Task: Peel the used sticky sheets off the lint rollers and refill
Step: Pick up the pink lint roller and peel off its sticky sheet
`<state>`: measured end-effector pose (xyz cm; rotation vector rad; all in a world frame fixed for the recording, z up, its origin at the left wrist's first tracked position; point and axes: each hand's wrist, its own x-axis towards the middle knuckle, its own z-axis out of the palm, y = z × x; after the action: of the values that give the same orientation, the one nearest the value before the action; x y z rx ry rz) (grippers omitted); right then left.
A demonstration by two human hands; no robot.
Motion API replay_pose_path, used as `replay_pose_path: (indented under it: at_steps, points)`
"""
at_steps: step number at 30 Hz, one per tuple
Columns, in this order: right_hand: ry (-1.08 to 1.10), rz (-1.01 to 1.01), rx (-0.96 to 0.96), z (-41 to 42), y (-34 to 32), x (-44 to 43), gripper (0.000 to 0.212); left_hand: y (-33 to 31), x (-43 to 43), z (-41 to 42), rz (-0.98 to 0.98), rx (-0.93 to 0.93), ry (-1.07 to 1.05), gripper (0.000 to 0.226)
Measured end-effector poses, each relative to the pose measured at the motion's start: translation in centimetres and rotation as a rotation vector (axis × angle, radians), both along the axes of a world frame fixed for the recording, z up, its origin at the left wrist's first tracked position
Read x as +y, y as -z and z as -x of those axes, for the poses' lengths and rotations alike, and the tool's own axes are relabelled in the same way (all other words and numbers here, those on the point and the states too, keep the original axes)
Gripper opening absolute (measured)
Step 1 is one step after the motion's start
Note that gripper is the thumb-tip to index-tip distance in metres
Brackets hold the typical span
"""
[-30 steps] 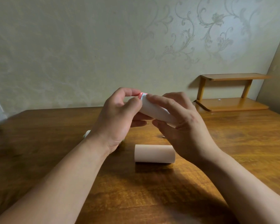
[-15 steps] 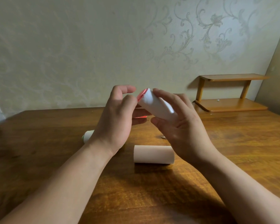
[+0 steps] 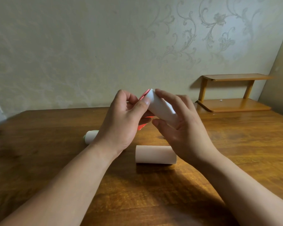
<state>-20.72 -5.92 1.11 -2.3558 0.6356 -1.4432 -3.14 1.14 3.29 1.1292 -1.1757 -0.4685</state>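
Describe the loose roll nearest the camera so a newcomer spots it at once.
On the wooden table, look below the left hand and right hand. The pale roll lies on its side, untouched. The held roller has a red end and the half-hidden roller a green edge; this one shows neither.

- Right hand (image 3: 186, 131) holds a white roller (image 3: 162, 109), its red end tilted up-left.
- Left hand (image 3: 121, 123) pinches the roller's upper end, thumb possibly at a sheet edge.
- Roll (image 3: 155, 154) lies on the table (image 3: 235, 160).
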Motion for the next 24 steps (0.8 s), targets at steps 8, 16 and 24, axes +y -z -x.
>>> replay_pose_path:
  at_steps: [8,16,24]
  points:
    - [-0.096,-0.164,-0.061,-0.3,-0.1,0.6,0.069,0.0,-0.1,0.0,0.045,-0.057,-0.013,0.016]
    - [-0.155,-0.384,-0.138,-0.4,-0.4,0.7,0.070,0.3,0.0,0.3,0.003,-0.062,-0.007,0.015]
    - [-0.164,-0.503,-0.133,-1.0,-0.3,1.0,0.062,0.4,-0.1,0.6,-0.007,-0.051,-0.039,0.038]
